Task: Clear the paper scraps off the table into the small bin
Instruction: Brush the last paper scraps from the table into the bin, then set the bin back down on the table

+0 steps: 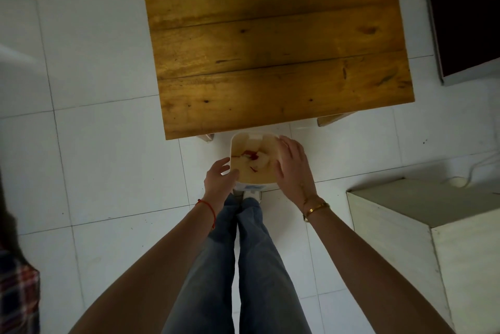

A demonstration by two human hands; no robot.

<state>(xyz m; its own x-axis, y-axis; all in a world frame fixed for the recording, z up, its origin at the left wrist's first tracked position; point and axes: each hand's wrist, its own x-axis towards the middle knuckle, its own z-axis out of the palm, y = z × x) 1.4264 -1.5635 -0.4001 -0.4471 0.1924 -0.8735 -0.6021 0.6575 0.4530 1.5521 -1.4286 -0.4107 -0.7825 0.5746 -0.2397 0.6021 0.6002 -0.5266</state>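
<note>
Both bare forearms are reaching forward and down over jeans-clad legs. The left hand (220,178) is wearing a red string at the wrist, fingers curling onto the near-left rim of the small bin (244,181). The right hand (290,164), with a gold bracelet at its wrist, is lying flat with spread fingers against the bin's right rim. A blue mark on the bin's front is unreadable. Paper scraps (255,156), white and red, are lying inside. Beyond, the wooden desk (276,44) is standing on white floor tiles.
</note>
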